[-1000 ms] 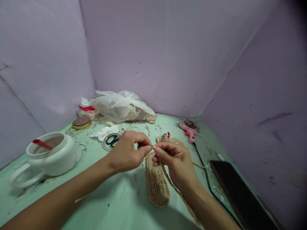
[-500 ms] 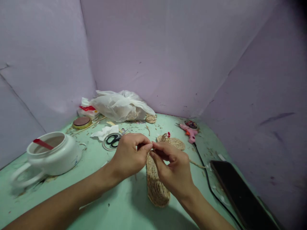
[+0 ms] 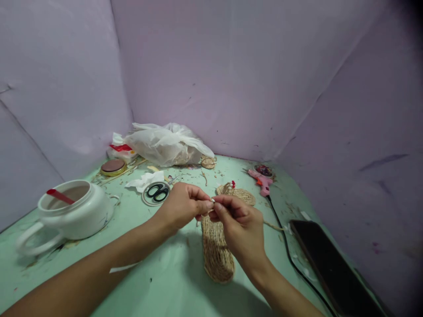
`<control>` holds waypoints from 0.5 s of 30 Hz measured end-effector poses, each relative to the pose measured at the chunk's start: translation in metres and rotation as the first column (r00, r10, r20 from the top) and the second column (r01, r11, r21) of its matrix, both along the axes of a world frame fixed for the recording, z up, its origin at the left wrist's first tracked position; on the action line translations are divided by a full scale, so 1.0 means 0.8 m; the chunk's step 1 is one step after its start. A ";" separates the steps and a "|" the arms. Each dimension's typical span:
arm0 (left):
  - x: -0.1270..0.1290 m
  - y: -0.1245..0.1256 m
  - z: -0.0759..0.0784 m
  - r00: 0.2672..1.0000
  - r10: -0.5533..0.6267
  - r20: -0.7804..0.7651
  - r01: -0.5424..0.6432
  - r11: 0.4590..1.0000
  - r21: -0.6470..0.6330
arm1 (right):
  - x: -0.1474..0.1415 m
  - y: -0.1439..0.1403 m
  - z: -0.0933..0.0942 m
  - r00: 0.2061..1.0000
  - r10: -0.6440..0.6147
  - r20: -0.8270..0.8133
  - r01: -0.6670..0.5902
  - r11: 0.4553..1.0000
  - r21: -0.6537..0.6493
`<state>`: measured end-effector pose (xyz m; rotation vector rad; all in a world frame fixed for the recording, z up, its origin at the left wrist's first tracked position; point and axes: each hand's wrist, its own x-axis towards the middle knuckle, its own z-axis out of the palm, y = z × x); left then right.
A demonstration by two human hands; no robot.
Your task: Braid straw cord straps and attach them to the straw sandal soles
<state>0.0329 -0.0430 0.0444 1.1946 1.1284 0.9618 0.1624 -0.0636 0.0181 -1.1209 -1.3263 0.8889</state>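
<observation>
My left hand [image 3: 180, 207] and my right hand [image 3: 238, 224] meet fingertip to fingertip just above the table, both pinching a tiny pale piece [image 3: 213, 200] between thumbs and forefingers. What the piece is cannot be made out. Right under the hands lies a woven jute sole [image 3: 216, 251], long and tan, on the green table [image 3: 165, 281]. A second jute piece [image 3: 239, 193] with small red and white beads lies just behind my right hand. A loose jute cord [image 3: 274, 226] trails to the right.
A white pot [image 3: 71, 213] with a red stick stands at left. Black scissors [image 3: 157, 192], tissue, a round tin [image 3: 113, 167] and a plastic bag [image 3: 167, 145] sit behind. A pink glue gun [image 3: 262, 181] with black cable and a dark flat slab [image 3: 333, 268] lie right. Purple walls enclose the table.
My hands stayed pinched together over the jute sole, shifting slightly as the fingers worked the tiny piece; the view tipped down a touch.
</observation>
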 end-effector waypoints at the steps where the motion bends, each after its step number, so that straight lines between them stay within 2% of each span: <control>1: -0.001 0.001 0.000 1.000 -0.009 0.007 0.009 1.000 -0.025 | 0.000 0.001 0.001 1.000 0.012 -0.011 -0.013 1.000 -0.018; 5: -0.005 0.005 -0.006 0.989 -0.081 0.120 0.104 0.973 -0.204 | -0.002 0.001 0.001 0.997 0.048 -0.062 -0.052 0.997 -0.063; 9: -0.008 0.011 -0.019 0.971 -0.110 0.211 0.171 0.939 -0.299 | -0.002 -0.003 0.002 0.994 0.047 -0.098 -0.054 0.996 -0.069; 12: -0.012 0.017 -0.024 0.959 -0.176 0.220 0.237 0.926 -0.293 | 0.001 0.000 0.007 0.975 0.087 -0.203 -0.118 0.982 -0.148; 15: -0.021 0.024 -0.020 0.966 -0.224 0.132 0.248 0.947 -0.207 | 0.006 0.008 0.010 0.924 0.100 -0.369 -0.210 0.939 -0.272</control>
